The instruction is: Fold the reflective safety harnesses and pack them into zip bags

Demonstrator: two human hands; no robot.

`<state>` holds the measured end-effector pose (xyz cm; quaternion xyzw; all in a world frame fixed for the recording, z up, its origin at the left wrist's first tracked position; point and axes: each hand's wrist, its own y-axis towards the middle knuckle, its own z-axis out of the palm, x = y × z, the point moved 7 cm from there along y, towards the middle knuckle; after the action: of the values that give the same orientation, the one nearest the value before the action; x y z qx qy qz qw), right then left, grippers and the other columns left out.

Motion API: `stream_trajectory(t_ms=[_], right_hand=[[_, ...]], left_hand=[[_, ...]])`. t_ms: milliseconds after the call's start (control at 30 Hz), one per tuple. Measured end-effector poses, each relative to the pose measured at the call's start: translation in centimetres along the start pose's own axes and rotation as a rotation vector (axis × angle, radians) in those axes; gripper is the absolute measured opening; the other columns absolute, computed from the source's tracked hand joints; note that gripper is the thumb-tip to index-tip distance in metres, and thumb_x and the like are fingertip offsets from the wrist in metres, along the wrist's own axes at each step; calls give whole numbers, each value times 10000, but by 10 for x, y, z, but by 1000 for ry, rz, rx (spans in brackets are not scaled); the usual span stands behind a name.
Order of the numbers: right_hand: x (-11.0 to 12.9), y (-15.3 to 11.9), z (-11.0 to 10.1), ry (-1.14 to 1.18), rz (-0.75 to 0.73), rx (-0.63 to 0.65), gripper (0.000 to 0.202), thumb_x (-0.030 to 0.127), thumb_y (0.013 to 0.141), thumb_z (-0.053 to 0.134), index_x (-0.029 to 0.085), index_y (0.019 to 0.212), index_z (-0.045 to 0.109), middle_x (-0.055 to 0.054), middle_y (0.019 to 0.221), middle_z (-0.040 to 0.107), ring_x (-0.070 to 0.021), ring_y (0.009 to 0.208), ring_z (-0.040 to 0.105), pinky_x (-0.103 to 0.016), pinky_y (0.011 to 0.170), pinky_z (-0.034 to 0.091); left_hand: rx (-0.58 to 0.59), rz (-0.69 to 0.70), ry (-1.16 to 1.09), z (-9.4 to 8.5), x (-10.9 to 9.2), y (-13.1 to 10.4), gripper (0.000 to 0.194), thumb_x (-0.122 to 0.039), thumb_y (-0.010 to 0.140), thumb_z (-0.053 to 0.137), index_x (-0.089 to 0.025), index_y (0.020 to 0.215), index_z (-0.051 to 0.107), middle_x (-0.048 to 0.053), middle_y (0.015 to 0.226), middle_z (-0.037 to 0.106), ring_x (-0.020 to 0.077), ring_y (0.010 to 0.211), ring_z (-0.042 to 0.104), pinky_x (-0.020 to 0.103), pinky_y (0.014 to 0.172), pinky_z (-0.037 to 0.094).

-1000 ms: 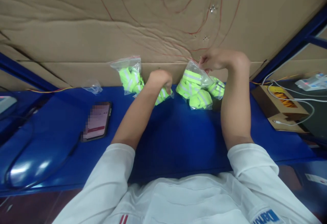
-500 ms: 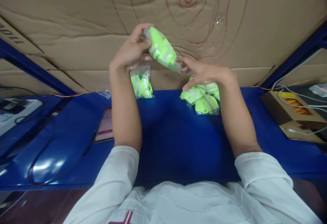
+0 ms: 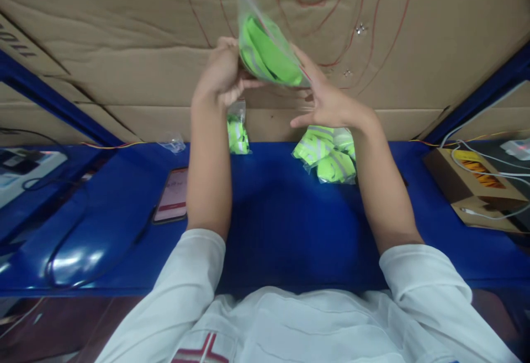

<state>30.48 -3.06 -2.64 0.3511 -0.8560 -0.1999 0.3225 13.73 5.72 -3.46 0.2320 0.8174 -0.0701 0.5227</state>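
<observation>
A clear zip bag of folded neon-green reflective strap [image 3: 271, 56] is raised in front of the cardboard, tilted and slightly blurred. My left hand [image 3: 223, 73] grips its lower left side, some fingers hidden behind it. At the bag's right corner is my right hand [image 3: 327, 95], fingers spread and thumb pointing left, apart from the bag. Its upper fingers reach the bag's edge, partly hidden. On the blue table below lie several similar green bags [image 3: 325, 153] under my right hand. Another bag of green strap [image 3: 238, 133] leans by my left forearm, partly covered.
Behind the blue table [image 3: 290, 225] stands a cardboard wall [image 3: 136, 75] with red drawn lines. A phone [image 3: 171, 197] and a crumpled clear bag [image 3: 174, 143] lie on the left. To the right are an open cardboard box [image 3: 467, 186] and white cables [image 3: 467, 153].
The held bag has turned, now showing its zip edge and plainer green side. My left hand has shifted right; my right hand has moved up against the bag's corner.
</observation>
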Motion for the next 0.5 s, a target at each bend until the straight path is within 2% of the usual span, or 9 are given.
stream_trajectory(t_ms=[33, 100, 167, 233, 300, 367, 433, 500], right_hand=[[2, 1, 1, -19, -2, -18, 1104, 579, 621, 948, 405, 1585, 439, -19, 1611, 509, -325, 1605, 322, -462, 1166, 543], [0, 4, -2, -38, 41, -113, 1035, 605, 706, 889, 411, 1606, 417, -14, 1619, 503, -308, 1636, 264, -486, 1204, 517], [-9, 6, -6, -28, 118, -210, 834, 638, 834, 771, 394, 1573, 472, -18, 1588, 545, -287, 1607, 338, -464, 1214, 508], [-23, 8, -4, 10, 183, -236, 687, 645, 908, 689, 355, 1514, 546, -34, 1513, 617, -282, 1536, 455, -439, 1204, 515], [-39, 10, 7, 63, 234, -193, 597, 618, 928, 683, 299, 1430, 624, -55, 1401, 692, -289, 1425, 576, -439, 1173, 536], [-53, 10, 25, 142, 279, -120, 518, 568, 927, 713, 242, 1329, 686, -70, 1300, 737, -288, 1289, 669, -444, 1109, 578], [-64, 8, 50, 258, 339, -31, 464, 505, 916, 744, 210, 1272, 707, -78, 1244, 754, -271, 1173, 721, -423, 998, 636], [-72, 4, 77, 369, 410, 51, 435, 451, 894, 772, 202, 1245, 714, -81, 1217, 759, -252, 1087, 746, -383, 886, 669]], left_hand=[[-66, 38, -39, 2, -3, 2, 835, -679, 926, 317, -388, 1666, 62, -61, 1505, 603, 222, 1482, 408, 470, 1087, 530], [-120, 77, -80, 8, -8, 4, 743, -645, 968, 326, -341, 1640, 241, -20, 1419, 663, 221, 1366, 506, 423, 1016, 555], [-106, 2, -24, 10, -6, 0, 722, -636, 977, 436, -307, 1607, 304, 29, 1242, 730, 226, 1189, 623, 402, 915, 569], [-160, -94, 129, -3, -1, -10, 709, -624, 963, 538, -262, 1543, 352, 58, 1105, 740, 219, 945, 694, 396, 801, 569], [-305, -135, 249, -28, -3, -24, 624, -634, 993, 474, -248, 1471, 368, 80, 1107, 723, 193, 782, 684, 378, 713, 547], [-428, -83, 270, -50, -11, -38, 549, -642, 1030, 315, -268, 1428, 369, 84, 1176, 705, 171, 766, 678, 341, 670, 512], [-484, -9, 274, -60, -21, -47, 554, -647, 1037, 195, -273, 1403, 375, 73, 1204, 702, 157, 824, 686, 302, 658, 474], [-480, 60, 302, -58, -31, -51, 548, -643, 1039, 189, -257, 1367, 399, 72, 1177, 702, 154, 846, 683, 282, 650, 441]])
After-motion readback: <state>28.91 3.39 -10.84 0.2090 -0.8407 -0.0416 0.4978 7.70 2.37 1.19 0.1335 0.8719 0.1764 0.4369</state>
